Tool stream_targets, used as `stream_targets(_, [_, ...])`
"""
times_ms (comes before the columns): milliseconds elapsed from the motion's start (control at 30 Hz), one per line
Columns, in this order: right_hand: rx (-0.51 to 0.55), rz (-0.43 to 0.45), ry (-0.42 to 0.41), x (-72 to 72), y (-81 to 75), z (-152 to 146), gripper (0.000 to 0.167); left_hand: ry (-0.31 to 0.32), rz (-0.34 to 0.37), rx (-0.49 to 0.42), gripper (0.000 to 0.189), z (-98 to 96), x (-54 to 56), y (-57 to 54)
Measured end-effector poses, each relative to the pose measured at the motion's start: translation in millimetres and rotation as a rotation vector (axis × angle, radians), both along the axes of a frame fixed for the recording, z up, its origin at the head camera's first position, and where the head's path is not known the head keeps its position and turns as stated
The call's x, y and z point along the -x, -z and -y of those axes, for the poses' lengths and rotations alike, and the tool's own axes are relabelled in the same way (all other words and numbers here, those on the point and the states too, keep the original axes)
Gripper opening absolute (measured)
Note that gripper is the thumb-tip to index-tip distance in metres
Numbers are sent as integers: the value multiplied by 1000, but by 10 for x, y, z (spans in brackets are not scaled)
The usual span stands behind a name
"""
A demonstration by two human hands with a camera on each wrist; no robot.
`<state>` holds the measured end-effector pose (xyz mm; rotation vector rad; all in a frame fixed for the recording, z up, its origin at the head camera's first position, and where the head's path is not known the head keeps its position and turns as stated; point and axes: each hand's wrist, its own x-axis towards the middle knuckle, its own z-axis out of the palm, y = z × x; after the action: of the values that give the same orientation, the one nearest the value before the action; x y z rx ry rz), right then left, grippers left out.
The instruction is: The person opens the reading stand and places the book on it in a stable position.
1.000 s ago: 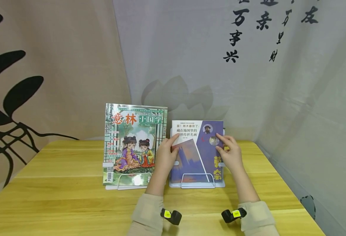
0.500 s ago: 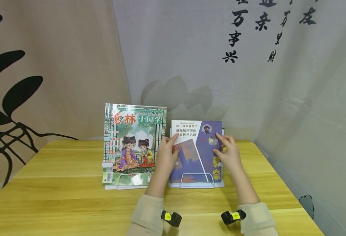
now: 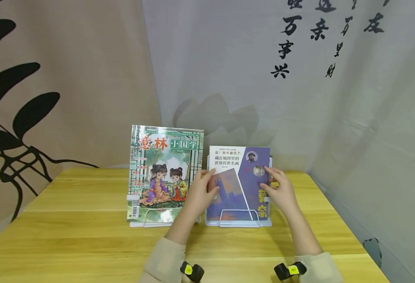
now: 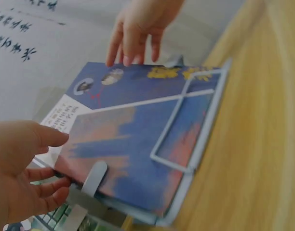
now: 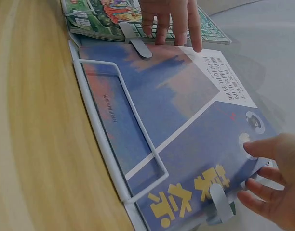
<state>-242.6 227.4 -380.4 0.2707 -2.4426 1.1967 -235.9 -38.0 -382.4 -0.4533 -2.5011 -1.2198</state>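
Note:
A purple-and-white paperback book (image 3: 242, 188) stands on a white book stand (image 3: 240, 224), behind the stand's wire front loop. My left hand (image 3: 201, 190) is at its left edge; in the left wrist view the thumb lies over the cover and the relaxed fingers (image 4: 53, 185) sit at the edge, spread well apart from the thumb. At the right edge is my right hand (image 3: 281, 190), its thumb tip on the cover and its loosely bent fingers (image 5: 263, 190) beside the edge. White side clips (image 5: 222, 202) overlap the cover's margins.
To the left, a green illustrated magazine (image 3: 161, 169) stands on a second stand, partly covered by my left hand and forearm. Both stands rest on a wooden table (image 3: 87, 236). A printed curtain (image 3: 228, 59) hangs behind and to the sides.
Both hands have eased slightly outward from the cover toward the book's edges, and the wrists have spread apart. The book stays on its stand. The head view has shifted a little.

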Motion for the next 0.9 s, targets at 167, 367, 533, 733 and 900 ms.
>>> stream_targets(167, [-14, 21, -42, -98, 34, -37, 57, 74, 40, -27, 59, 150, -82, 88])
stream_targets(367, [-72, 59, -74, -237, 145, -184, 56, 146, 64, -2, 57, 401, -225, 137])
stream_targets(533, [-121, 54, -64, -376, 202, -340, 52, 122, 36, 86, 56, 647, -361, 142])
stream_targets(733, [-210, 4, -59, -498, 246, -524, 50, 81, -11, 205, 54, 993, -541, 123])
stream_targets(900, [-275, 9, -62, -555, 282, -674, 50, 33, -74, 318, 53, 1282, -684, 110])
